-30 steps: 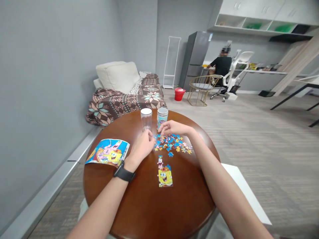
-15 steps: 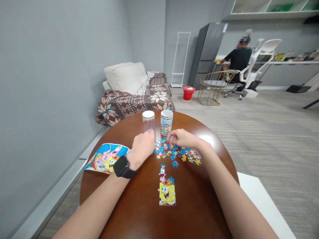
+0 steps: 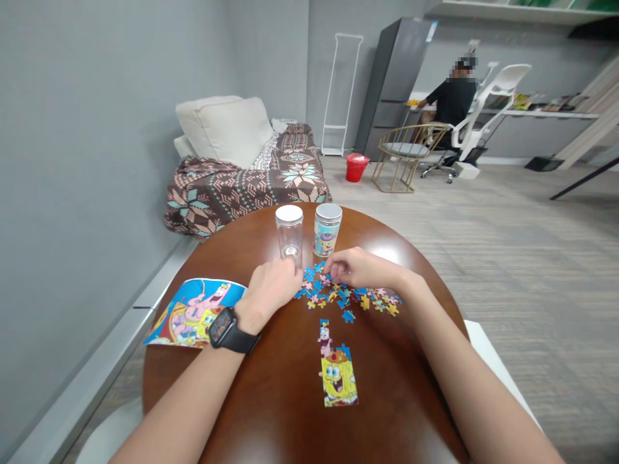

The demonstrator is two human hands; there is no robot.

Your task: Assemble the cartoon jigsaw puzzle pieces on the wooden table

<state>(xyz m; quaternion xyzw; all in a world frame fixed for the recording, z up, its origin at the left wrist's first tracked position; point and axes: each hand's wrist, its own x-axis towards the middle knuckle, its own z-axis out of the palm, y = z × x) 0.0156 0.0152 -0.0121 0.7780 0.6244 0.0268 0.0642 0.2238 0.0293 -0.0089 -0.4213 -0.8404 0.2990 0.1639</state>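
Observation:
My left hand (image 3: 275,283), a black watch on its wrist, rests at the left edge of a pile of jigsaw pieces (image 3: 316,283). Its fingers curl down and away from view, so what they hold is hidden. Over the back of the same pile, my right hand (image 3: 352,267) is closed with bent fingers; whatever is between the fingertips cannot be made out. Closer to me lies a partly joined jigsaw (image 3: 339,380) with a yellow cartoon face and a narrow pink strip above it. A printed picture sheet (image 3: 193,309) lies left of my left wrist.
Behind my hands stand a clear jar (image 3: 289,233) with a white lid and a printed can (image 3: 327,231). The round brown table (image 3: 271,412) carries everything. Beyond it are a covered sofa (image 3: 246,187), a red bin (image 3: 356,167) and a seated person (image 3: 454,100).
The view has shifted slightly, tilting down. Both hands stay at the pile in nearly the same places, with only small movement of the fingers.

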